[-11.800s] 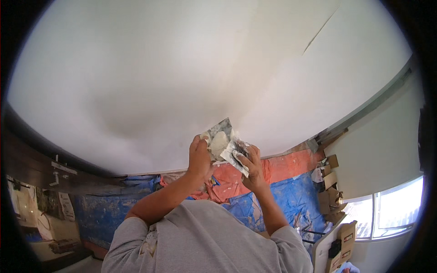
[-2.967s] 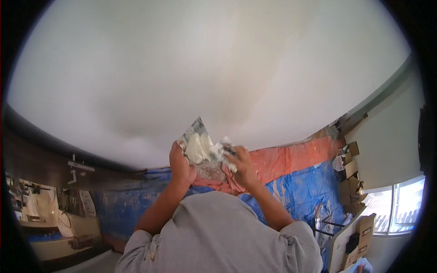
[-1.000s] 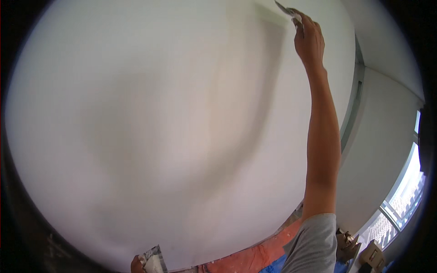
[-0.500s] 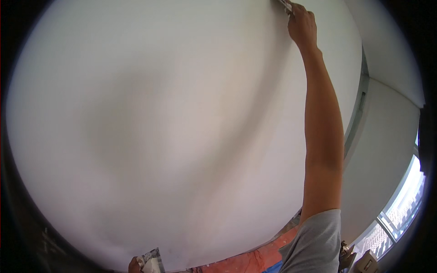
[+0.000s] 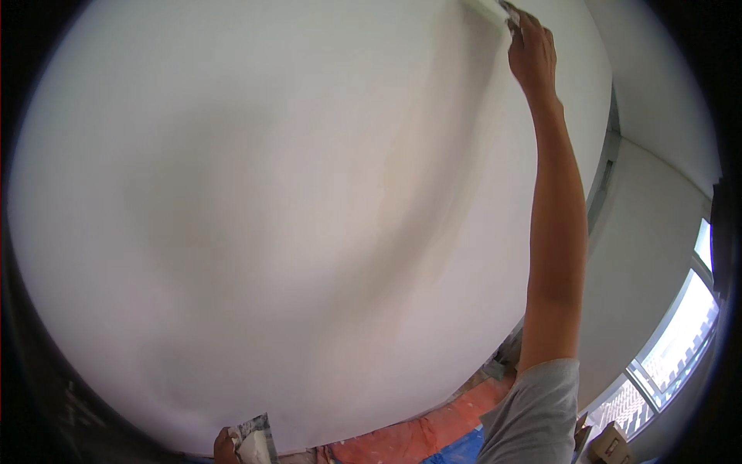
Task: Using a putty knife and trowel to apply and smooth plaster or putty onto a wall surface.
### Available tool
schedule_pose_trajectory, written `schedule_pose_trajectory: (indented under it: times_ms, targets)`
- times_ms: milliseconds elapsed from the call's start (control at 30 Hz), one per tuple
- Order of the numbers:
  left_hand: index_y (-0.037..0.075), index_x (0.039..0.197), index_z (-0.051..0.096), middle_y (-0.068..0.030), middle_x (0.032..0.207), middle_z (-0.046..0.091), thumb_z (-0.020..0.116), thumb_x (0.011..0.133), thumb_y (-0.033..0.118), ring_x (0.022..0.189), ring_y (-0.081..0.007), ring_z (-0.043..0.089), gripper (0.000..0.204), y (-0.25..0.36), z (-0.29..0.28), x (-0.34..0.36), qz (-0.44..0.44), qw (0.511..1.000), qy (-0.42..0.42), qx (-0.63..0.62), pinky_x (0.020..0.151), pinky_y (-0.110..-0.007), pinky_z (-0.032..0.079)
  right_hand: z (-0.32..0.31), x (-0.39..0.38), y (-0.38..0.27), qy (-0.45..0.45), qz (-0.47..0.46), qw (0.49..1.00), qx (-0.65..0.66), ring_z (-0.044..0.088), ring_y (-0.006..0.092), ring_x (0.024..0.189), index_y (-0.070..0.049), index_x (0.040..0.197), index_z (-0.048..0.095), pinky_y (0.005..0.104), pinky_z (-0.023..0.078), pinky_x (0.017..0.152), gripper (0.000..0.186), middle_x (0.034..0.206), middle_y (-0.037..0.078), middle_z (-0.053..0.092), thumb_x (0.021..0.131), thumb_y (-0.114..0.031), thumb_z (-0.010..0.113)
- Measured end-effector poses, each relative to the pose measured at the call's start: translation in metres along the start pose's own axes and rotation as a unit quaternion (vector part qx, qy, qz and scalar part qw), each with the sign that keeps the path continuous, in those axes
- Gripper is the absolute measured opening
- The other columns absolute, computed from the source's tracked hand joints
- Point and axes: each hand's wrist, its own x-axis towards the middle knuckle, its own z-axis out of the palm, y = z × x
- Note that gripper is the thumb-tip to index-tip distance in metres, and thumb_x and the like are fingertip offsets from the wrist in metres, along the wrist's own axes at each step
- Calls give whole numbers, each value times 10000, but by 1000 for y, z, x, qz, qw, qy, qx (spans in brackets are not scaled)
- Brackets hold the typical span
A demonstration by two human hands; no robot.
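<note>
A broad white wall (image 5: pixel 255 185) fills most of the view. High up at the top edge, my right hand (image 5: pixel 533 60) is closed around a putty knife (image 5: pixel 508 11), which shows only in part; the view cuts off the rest. The arm is stretched upward along the wall, and its shadow falls on the surface to its left. Faint yellowish streaks run beside that shadow. At the bottom edge, my left hand (image 5: pixel 224 447) grips a flat metal putty knife (image 5: pixel 257 424) with a smeared blade. White putty (image 5: pixel 254 448) lies on that blade.
Orange-red sheeting (image 5: pixel 394 441) and a piece of blue sheeting (image 5: pixel 464 448) lie below the wall. At the lower right stands a cardboard box (image 5: pixel 610 445) near a bright window (image 5: pixel 680 340). Another pale wall (image 5: pixel 649 255) rises at the right, past a grey recess.
My right hand has moved to the right with its putty knife, and slightly lower in view. The left hand with its knife shows a little higher. More sheeting has come into view.
</note>
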Motion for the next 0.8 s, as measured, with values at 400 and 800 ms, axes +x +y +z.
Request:
schedule_pose_trajectory:
  times_ms: [400,800]
  targets:
    - [-20,1136,655,-172,1067,667,497,962,209,1017,-338,648,328,6,1,-20,279,876,-40,392,902,-436,528,28,-19,2,-61,-32,997,-36,560,379,1122,-185,1386,587,453,468,999,510,1314,116,606,912,-8,522]
    - [-26,1102,679,-198,1084,660,514,940,306,1057,-373,619,405,-23,32,-16,134,970,-48,196,943,-458,486,-106,-193,-41,-174,-32,983,47,594,343,1075,-90,1284,654,439,489,992,572,1247,149,651,802,194,532]
